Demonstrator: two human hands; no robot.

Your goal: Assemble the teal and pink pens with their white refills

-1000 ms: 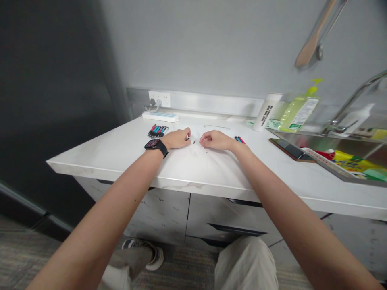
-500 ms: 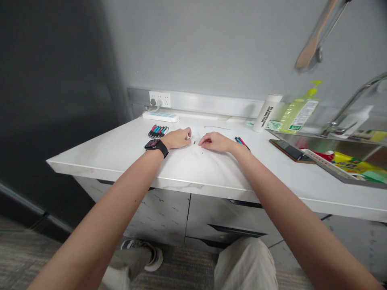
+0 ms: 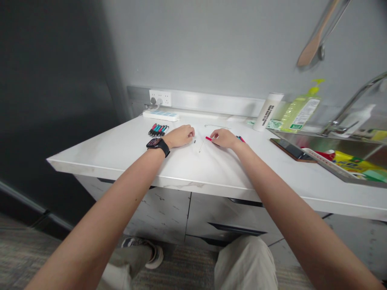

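My right hand [image 3: 223, 139] is closed on a red pen part [image 3: 208, 138], whose end sticks out at the fingertips. From there a thin pale strand [image 3: 202, 146] runs down to a tiny dark tip on the counter; whether they are joined I cannot tell. My left hand [image 3: 180, 136], a black watch on its wrist, has its fingers curled together; what they hold, if anything, is hidden. Just right of its fingertips lies a small dark piece [image 3: 194, 141]. Beside that hand several red, teal and black pens [image 3: 158, 129] lie in a row. Other pens [image 3: 240, 139] show partly behind my right wrist.
A thin wire-like piece [image 3: 218, 126] lies towards the wall on the white counter [image 3: 102, 150]. A power strip [image 3: 161, 116] sits at the back left. To the right are a white tube [image 3: 267, 112], a soap bottle [image 3: 300, 112], a phone [image 3: 292, 150] and a sink [image 3: 335, 171].
A red pen part now shows in my right hand, which has shifted slightly away from the left one. The pale strand below it is newly visible. My left hand has barely moved.
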